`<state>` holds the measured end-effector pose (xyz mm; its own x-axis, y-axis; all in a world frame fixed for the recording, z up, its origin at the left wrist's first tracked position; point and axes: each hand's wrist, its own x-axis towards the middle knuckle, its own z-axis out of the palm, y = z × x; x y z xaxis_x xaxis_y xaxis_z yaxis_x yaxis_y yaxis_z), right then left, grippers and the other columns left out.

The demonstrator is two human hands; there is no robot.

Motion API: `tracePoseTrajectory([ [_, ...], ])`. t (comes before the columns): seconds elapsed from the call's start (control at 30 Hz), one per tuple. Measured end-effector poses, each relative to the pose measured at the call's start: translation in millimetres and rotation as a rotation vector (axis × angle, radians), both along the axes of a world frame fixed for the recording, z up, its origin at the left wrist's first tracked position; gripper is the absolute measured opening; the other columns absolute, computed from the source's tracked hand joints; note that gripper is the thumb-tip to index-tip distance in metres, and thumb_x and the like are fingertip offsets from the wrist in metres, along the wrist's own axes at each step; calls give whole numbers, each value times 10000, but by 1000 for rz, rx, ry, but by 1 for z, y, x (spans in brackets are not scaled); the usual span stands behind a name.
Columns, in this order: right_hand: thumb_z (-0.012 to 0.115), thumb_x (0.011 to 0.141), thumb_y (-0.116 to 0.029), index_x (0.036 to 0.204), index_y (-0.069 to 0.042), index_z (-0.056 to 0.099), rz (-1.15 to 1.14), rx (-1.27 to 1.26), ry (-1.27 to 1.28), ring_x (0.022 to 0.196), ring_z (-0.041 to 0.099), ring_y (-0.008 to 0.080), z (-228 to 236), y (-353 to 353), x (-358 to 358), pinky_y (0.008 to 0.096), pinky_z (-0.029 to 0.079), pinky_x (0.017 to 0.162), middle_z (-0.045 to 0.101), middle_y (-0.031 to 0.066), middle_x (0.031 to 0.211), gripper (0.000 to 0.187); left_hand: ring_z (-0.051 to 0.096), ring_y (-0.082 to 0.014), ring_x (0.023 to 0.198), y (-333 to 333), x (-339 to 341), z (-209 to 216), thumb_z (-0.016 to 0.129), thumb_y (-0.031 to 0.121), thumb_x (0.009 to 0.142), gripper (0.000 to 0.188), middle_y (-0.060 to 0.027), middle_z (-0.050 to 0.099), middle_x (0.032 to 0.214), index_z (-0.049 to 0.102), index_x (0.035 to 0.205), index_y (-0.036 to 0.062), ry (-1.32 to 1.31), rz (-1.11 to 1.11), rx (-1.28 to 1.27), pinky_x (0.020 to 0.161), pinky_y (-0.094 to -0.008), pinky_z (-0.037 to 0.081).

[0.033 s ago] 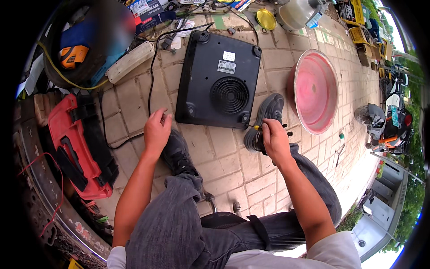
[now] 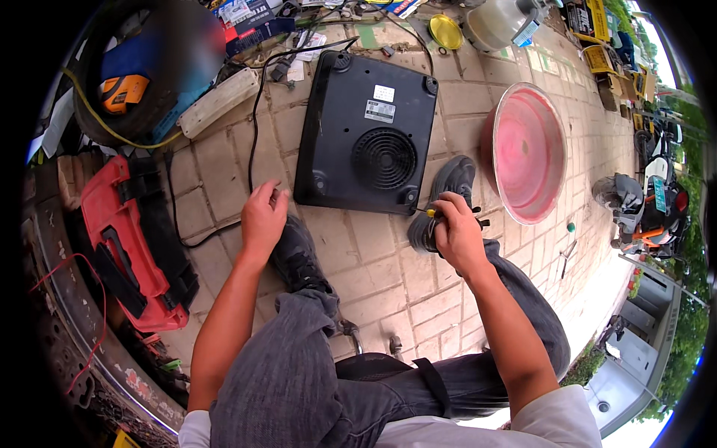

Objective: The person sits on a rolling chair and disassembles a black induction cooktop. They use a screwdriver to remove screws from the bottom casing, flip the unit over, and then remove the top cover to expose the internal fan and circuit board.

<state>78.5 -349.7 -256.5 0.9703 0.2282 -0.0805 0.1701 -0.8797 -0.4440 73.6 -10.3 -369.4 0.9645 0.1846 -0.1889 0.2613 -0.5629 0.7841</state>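
Observation:
A black induction cooker (image 2: 328, 142) lies underside up on the paving, showing a round fan grille (image 2: 384, 158), corner feet and two white labels. My right hand (image 2: 458, 233) is closed around a screwdriver (image 2: 432, 213) with a yellow and black handle. Its thin shaft points at the cooker's near right corner; whether the tip touches is too small to tell. My left hand (image 2: 264, 224) hovers over my left shoe, just off the cooker's near left corner. Its fingers are loosely bent, with a gap between thumb and forefinger and nothing visible in them.
Right of the cooker stands a red basin (image 2: 526, 153). An open red tool case (image 2: 131, 246) lies at the left, near a tyre (image 2: 112, 134). A black power cord (image 2: 254, 142) runs along the cooker's left side. Beyond are a yellow lid (image 2: 446, 32) and a plastic jug (image 2: 493, 26).

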Motion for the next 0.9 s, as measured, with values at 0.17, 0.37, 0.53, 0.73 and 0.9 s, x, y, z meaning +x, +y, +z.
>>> tracePoseTrajectory([
  [0.17,573,837,-42,1076,-31,617,-127,30,151,998,609,363,-2,4,-3,416,499,833,607,165,1152,243,611,-244,697,-2,0,2,658,141,868,259,-147,638,854,646,1079,-8,-2,11,-23,665,-348,500],
  [0.37,586,841,-61,1054,-24,634,-214,36,278,993,613,367,3,8,0,418,502,835,627,180,1110,222,608,-242,695,-4,2,3,659,140,869,256,-149,641,861,645,1074,-14,-15,9,-34,663,-347,499],
  [0.53,586,846,-79,1026,-16,645,-71,-24,73,960,620,363,4,6,1,419,506,819,635,171,1078,200,610,-245,694,-2,2,2,656,155,874,261,-148,641,860,645,1072,-15,-10,4,-33,662,-349,499],
  [0.73,563,813,-41,1041,-13,634,46,-39,23,957,620,378,5,3,1,423,510,823,623,185,1128,240,608,-241,688,-2,2,3,655,160,876,261,-144,639,845,646,1071,-13,-17,0,-25,652,-347,497],
  [0.9,560,860,-48,1023,-8,631,-179,17,161,924,632,382,3,7,-1,428,514,811,646,183,1055,182,608,-238,681,-3,2,3,659,154,874,258,-144,638,839,647,1072,-10,-30,3,-30,651,-345,497],
])
